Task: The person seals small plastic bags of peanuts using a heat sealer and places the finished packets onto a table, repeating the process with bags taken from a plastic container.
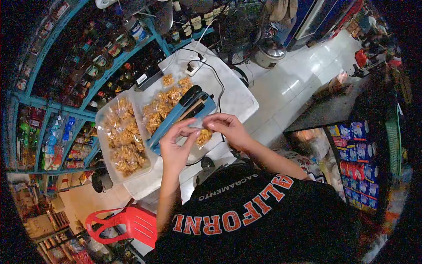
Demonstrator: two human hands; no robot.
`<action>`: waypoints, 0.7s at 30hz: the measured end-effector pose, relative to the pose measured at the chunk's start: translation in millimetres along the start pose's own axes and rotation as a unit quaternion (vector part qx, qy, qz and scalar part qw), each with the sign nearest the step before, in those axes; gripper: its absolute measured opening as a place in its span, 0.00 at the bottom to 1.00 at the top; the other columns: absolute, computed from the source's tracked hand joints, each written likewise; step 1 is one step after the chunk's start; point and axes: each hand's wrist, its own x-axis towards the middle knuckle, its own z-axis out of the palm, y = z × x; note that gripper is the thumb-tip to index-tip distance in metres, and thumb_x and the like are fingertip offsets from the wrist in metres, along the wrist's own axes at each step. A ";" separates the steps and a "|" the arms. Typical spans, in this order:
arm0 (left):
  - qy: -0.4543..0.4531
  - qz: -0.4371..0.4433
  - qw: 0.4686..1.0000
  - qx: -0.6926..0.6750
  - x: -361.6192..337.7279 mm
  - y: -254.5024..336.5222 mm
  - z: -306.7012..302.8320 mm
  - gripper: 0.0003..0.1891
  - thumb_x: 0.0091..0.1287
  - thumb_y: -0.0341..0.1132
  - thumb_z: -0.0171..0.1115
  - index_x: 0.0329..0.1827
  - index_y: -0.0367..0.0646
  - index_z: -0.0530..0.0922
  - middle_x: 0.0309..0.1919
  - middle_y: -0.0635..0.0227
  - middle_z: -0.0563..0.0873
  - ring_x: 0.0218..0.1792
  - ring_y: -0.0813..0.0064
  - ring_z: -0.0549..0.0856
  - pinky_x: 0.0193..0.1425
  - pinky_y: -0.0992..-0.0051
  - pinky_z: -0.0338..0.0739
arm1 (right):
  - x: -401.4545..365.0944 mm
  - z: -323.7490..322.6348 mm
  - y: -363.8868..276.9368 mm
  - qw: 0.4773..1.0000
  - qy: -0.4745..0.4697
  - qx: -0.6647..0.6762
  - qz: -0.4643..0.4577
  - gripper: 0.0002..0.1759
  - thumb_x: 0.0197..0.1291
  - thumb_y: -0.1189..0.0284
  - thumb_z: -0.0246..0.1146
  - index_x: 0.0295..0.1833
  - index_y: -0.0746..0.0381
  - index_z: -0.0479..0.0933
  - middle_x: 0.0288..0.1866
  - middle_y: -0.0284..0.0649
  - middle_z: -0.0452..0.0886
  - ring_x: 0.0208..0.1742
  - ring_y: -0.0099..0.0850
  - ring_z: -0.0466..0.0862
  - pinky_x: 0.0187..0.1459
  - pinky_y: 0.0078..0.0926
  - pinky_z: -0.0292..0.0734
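Observation:
Both hands meet in front of my chest over a small clear plastic bag (203, 138) with golden-brown snack pieces inside. My left hand (178, 140) pinches the bag's top edge from the left. From the other side, the fingers of my right hand (228, 130) close on the same edge. Just beyond them lies a blue impulse sealer (176, 119) with a black arm, tilted across the white table (237, 94). A pile of filled snack bags (162, 105) lies against its far side. Left of it, a clear plastic tub (151, 165) holds several more filled bags.
A white power strip (194, 67) with a black cord lies at the table's far end. Blue shelves (94, 115) of bottles stand on the left. A red plastic chair (127, 224) is at lower left. To the right, a dark counter (343, 99) stands above hanging packets.

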 end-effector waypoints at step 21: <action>-0.245 -0.071 0.946 0.199 130.3 -128.0 -89.9 0.10 0.55 0.30 0.59 0.40 0.39 0.78 0.34 0.70 0.82 0.34 0.81 0.78 0.40 0.82 0.71 | 80.9 -32.2 132.0 0.987 0.130 -0.100 -0.003 0.11 0.53 0.68 0.60 0.32 0.66 0.77 0.22 0.32 0.76 0.23 0.17 0.73 0.27 0.15 0.69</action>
